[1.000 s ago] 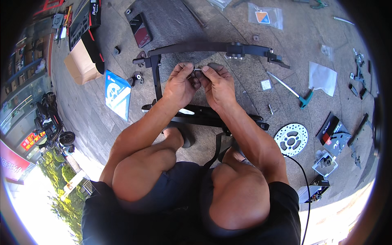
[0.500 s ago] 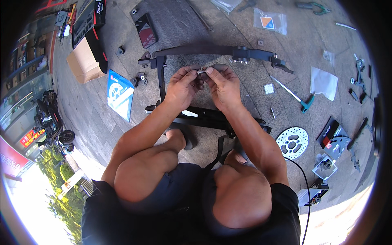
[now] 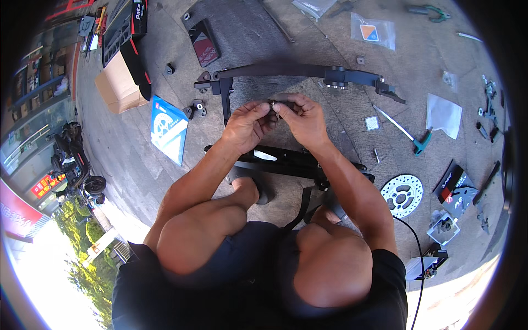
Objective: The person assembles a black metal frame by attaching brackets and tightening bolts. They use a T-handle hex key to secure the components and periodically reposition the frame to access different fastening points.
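Observation:
My left hand point(image 3: 246, 125) and my right hand point(image 3: 302, 119) meet in front of me, thumbs and fingertips pinched together. Between them is a small metal bolt point(image 3: 273, 104), mostly covered by the fingers, so I cannot make out its far end. Just beyond the hands runs a black metal arm point(image 3: 286, 70) of a frame, joined at its left end to a crosspiece point(image 3: 226, 102). Below my wrists lies the frame's nearer black bar point(image 3: 280, 161). Neither hand touches the frame.
On the right lie a T-handle wrench point(image 3: 422, 144), a perforated brake disc point(image 3: 402, 196), a loose bolt point(image 3: 377, 155) and plastic bags point(image 3: 444, 115). A blue-white package point(image 3: 169, 129), an open cardboard box point(image 3: 122, 83) and a phone point(image 3: 204, 44) lie left. A black cable point(image 3: 419, 242) curves at right.
The bolt has turned between my fingertips, and less of its shank shows now. Both hands stay pinched together. The whole view has shifted slightly, moving the scene to the right.

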`<state>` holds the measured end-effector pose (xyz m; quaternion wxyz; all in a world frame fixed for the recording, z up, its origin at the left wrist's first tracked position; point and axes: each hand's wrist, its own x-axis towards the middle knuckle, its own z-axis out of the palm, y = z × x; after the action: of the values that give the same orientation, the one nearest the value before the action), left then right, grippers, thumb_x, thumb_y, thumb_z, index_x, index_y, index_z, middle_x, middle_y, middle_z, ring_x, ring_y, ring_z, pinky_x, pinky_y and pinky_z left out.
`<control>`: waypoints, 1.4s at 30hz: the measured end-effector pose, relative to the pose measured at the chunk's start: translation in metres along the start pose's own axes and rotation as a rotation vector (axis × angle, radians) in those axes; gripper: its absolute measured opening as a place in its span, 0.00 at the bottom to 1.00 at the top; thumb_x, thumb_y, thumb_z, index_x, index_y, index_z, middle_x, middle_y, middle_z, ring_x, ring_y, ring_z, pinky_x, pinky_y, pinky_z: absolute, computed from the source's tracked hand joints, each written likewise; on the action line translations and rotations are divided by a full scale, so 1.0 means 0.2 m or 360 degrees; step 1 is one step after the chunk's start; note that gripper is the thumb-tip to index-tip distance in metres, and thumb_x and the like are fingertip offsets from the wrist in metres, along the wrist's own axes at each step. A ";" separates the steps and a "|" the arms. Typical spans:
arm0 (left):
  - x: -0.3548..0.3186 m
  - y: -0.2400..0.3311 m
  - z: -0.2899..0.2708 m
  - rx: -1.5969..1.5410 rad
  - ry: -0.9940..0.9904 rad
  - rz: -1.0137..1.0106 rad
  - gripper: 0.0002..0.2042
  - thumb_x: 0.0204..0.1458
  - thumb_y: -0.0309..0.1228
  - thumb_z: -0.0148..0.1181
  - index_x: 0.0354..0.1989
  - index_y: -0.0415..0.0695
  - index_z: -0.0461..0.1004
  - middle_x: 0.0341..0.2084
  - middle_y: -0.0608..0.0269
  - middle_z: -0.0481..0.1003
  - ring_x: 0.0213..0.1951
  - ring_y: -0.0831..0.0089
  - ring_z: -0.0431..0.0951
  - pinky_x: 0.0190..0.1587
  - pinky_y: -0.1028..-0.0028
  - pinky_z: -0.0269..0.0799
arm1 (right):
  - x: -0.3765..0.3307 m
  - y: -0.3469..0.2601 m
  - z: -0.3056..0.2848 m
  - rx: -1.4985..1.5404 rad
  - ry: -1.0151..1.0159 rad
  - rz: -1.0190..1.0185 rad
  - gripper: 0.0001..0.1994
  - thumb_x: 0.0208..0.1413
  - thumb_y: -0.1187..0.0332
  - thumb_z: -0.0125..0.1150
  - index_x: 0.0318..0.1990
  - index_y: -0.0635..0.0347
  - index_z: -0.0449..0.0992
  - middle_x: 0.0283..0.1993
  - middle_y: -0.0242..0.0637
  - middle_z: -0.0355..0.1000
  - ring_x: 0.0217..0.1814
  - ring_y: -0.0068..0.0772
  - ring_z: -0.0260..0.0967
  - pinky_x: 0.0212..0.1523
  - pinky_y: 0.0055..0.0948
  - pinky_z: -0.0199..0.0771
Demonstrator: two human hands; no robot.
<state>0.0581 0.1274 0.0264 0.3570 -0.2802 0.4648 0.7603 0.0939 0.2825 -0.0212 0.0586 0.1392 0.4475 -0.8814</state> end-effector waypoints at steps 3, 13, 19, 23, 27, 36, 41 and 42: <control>0.00 0.02 -0.09 0.0215 0.0023 -0.0022 0.07 0.55 0.27 0.59 0.40 0.39 0.73 0.32 0.61 0.77 0.34 0.71 0.78 0.39 0.71 0.75 | 0.04 -0.01 -0.05 -0.0518 -0.0250 0.0098 0.09 0.53 0.74 0.62 0.40 0.69 0.77 0.38 0.39 0.76 0.39 0.26 0.74 0.41 0.24 0.74; -0.17 0.16 -0.22 0.0920 0.0554 0.0018 0.12 0.56 0.32 0.60 0.41 0.36 0.74 0.30 0.61 0.77 0.26 0.77 0.75 0.26 0.79 0.71 | 0.20 0.21 0.07 -0.0515 -0.0497 0.0346 0.09 0.53 0.70 0.63 0.39 0.67 0.77 0.27 0.34 0.73 0.29 0.18 0.68 0.31 0.22 0.69; -0.16 0.28 -0.34 0.1298 0.0918 0.0622 0.14 0.57 0.33 0.57 0.45 0.35 0.73 0.35 0.60 0.76 0.34 0.76 0.76 0.35 0.77 0.71 | 0.40 0.39 0.21 -0.0457 -0.0149 0.0495 0.09 0.52 0.70 0.62 0.37 0.68 0.78 0.26 0.32 0.73 0.25 0.19 0.66 0.28 0.23 0.67; -0.10 0.23 -0.35 0.1102 0.0764 0.0537 0.19 0.58 0.33 0.55 0.54 0.34 0.68 0.45 0.59 0.73 0.46 0.73 0.74 0.48 0.74 0.69 | 0.41 0.46 0.25 -0.0106 -0.0117 0.0564 0.09 0.53 0.71 0.62 0.37 0.70 0.77 0.28 0.33 0.73 0.27 0.20 0.67 0.29 0.23 0.68; -0.07 0.20 -0.34 0.0983 0.0808 0.0353 0.23 0.59 0.34 0.53 0.57 0.30 0.62 0.48 0.54 0.70 0.51 0.66 0.70 0.54 0.64 0.67 | 0.36 0.46 0.28 0.0062 -0.0059 0.0648 0.07 0.53 0.74 0.62 0.37 0.70 0.76 0.30 0.33 0.73 0.28 0.20 0.68 0.30 0.22 0.69; -0.04 0.20 -0.32 0.0885 0.0677 0.0407 0.20 0.58 0.35 0.53 0.57 0.40 0.63 0.48 0.60 0.72 0.53 0.69 0.69 0.55 0.62 0.62 | 0.37 0.47 0.35 0.0291 0.0032 0.0675 0.07 0.55 0.74 0.60 0.39 0.70 0.76 0.31 0.35 0.74 0.31 0.22 0.71 0.33 0.21 0.73; -0.03 0.23 -0.29 0.0926 0.0708 0.0357 0.23 0.57 0.37 0.54 0.58 0.42 0.61 0.49 0.60 0.71 0.54 0.67 0.68 0.56 0.59 0.61 | 0.40 0.45 0.32 0.0614 -0.0030 0.0897 0.08 0.57 0.72 0.60 0.41 0.69 0.75 0.34 0.36 0.74 0.31 0.23 0.72 0.33 0.22 0.76; -0.04 0.24 -0.29 0.0918 0.0701 0.0343 0.23 0.57 0.38 0.54 0.58 0.42 0.61 0.49 0.60 0.71 0.55 0.67 0.68 0.56 0.59 0.61 | 0.40 0.45 0.32 0.0633 -0.0041 0.0962 0.08 0.57 0.72 0.60 0.41 0.68 0.75 0.34 0.36 0.74 0.31 0.24 0.72 0.32 0.22 0.76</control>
<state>0.0290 0.0575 0.0322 0.2307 -0.2744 0.7522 0.5528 0.0253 0.1797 -0.0787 0.2938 0.2629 0.2051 -0.8958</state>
